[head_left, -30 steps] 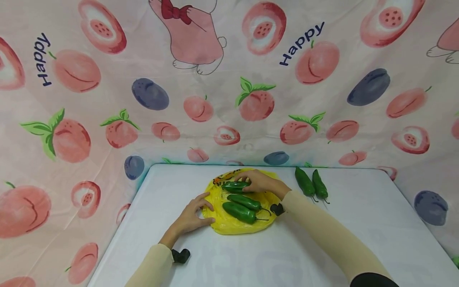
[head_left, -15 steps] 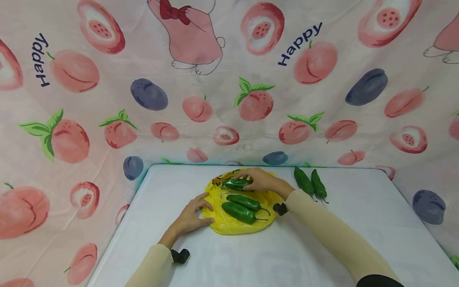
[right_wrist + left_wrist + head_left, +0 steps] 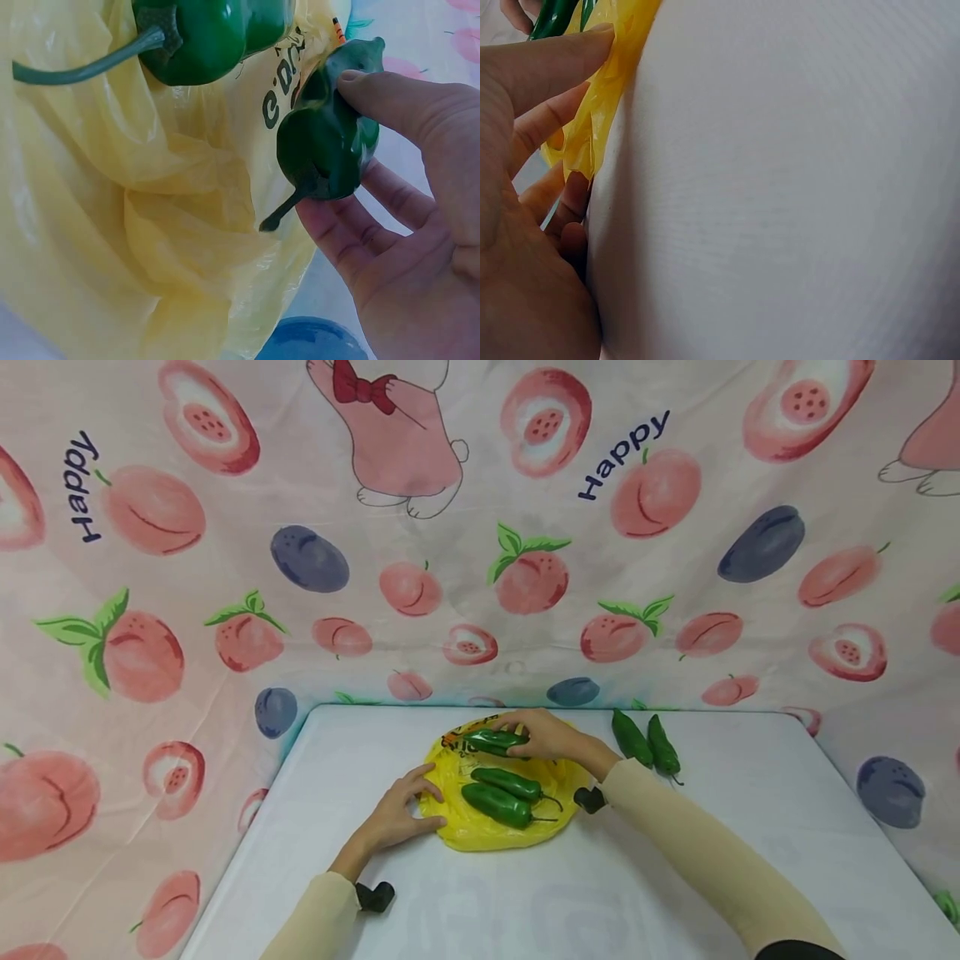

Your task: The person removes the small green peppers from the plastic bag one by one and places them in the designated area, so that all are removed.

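Observation:
My right hand (image 3: 543, 734) pinches a green chili pepper (image 3: 326, 124) between thumb and fingers, over the far part of a yellow plastic bag (image 3: 480, 837). The right wrist view shows its short dark stem pointing down and left. Two more green peppers lie side by side on the bag: a front one (image 3: 497, 804) and one behind it (image 3: 507, 782), their stems to the right. My left hand (image 3: 397, 810) rests at the bag's left edge with fingers and thumb spread. In the left wrist view, the thumb (image 3: 562, 60) touches the crumpled yellow plastic.
Two green peppers, one on the left (image 3: 631, 737) and one on the right (image 3: 663, 748), lie at the table's back edge, beyond my right sleeve. All this is on a white table (image 3: 720, 793). A fruit-printed cloth (image 3: 480, 568) hangs behind it.
My right hand and the pepper it holds have risen slightly off the bag, away from the other two. The left hand stays at the bag's edge.

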`<state>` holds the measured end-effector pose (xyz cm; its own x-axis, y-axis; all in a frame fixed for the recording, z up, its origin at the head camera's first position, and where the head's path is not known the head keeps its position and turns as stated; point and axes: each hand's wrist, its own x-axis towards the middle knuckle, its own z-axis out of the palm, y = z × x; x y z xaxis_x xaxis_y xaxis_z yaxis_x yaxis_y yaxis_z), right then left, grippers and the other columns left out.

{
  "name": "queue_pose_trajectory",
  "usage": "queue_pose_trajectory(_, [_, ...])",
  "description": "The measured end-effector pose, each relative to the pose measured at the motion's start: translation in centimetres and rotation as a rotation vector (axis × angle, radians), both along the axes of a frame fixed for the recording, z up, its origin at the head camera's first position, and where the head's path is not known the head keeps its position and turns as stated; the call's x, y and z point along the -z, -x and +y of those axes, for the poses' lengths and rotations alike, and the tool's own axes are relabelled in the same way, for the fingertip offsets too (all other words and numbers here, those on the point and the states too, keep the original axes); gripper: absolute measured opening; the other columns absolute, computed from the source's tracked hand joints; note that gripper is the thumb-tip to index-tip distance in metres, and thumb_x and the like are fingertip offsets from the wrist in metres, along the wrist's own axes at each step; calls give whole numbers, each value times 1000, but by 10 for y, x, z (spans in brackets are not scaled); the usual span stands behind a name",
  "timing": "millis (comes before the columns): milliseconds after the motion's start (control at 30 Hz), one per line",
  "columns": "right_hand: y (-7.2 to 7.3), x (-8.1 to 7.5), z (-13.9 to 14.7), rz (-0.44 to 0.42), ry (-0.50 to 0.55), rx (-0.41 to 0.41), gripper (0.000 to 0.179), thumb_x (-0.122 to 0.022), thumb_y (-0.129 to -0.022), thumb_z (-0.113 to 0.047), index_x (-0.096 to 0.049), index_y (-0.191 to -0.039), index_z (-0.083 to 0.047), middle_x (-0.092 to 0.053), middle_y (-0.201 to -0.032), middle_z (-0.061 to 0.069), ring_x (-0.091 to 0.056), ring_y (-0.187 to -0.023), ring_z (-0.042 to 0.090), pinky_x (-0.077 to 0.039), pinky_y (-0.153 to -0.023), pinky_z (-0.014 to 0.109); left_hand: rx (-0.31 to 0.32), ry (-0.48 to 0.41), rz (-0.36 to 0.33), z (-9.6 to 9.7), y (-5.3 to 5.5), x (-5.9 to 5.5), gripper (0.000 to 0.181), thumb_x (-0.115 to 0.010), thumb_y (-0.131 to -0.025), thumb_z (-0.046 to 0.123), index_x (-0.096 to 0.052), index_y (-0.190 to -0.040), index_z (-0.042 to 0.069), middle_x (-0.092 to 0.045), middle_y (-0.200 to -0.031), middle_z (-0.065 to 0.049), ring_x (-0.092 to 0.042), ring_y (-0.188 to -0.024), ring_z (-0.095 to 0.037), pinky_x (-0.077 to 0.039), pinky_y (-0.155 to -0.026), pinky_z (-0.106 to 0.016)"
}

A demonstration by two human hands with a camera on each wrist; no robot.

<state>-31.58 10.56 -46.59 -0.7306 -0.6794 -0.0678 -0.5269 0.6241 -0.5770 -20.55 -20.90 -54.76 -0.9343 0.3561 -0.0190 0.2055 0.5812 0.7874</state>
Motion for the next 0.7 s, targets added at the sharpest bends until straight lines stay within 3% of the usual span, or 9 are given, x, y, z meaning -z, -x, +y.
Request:
queue_pose_trajectory(500, [-3, -2, 9, 31, 24, 7, 45, -78, -93, -18, -65, -136, -20, -69, -120, 5, -65, -100, 21, -57, -87, 35, -11, 2, -11, 1, 0, -3, 26, -85, -84, 37, -68, -103, 30, -33, -165, -4, -23, -153, -39, -16, -119, -69])
queue_pose_trajectory(700, [-6, -3, 15, 42, 46, 2, 46, -78, -93, -17, -65, -137, -17, -69, -122, 6, -65, -105, 24, -57, -90, 37, -10, 2, -13, 0, -1, -1, 26, -84, -85, 37, -69, -104, 29, -33, -165, -5, -24, -153, -39, -17, -119, -69])
